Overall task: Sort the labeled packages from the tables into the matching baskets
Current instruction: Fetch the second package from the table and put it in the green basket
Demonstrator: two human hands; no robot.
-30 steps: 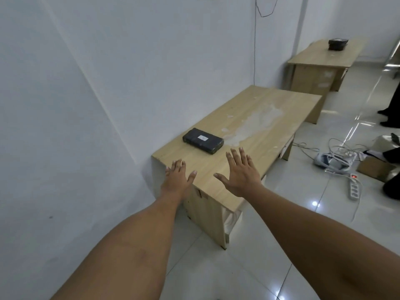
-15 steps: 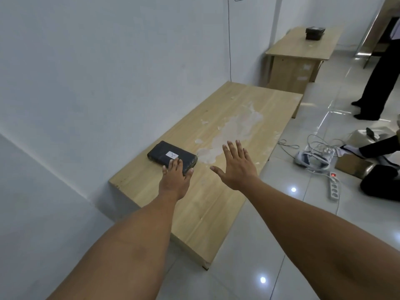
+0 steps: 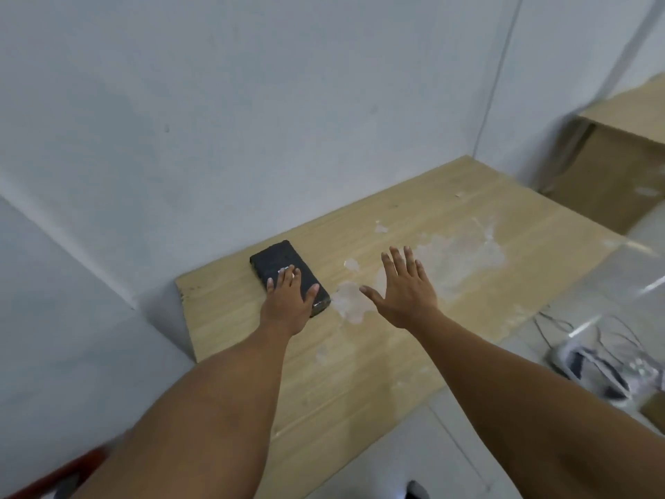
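Note:
A black rectangular package (image 3: 274, 258) lies flat near the left back corner of the light wooden table (image 3: 378, 372), close to the wall. My left hand (image 3: 289, 300) lies on its near half, with the little finger at one long edge and the thumb at the other; the fingers cover most of its white label. The package still rests on the table. My right hand (image 3: 403, 289) hovers palm down with spread fingers over the table just right of the package, holding nothing. No basket is in view.
White walls stand close behind and to the left of the table. A second wooden table (image 3: 622, 109) stands at the far right. Grey gear with cables (image 3: 604, 369) lies on the tiled floor to the right. A red object (image 3: 72, 470) shows at the bottom left.
I have come closer to the table. My left hand has moved forward from the package's near edge onto its top and spans its width. My right hand stays spread beside it.

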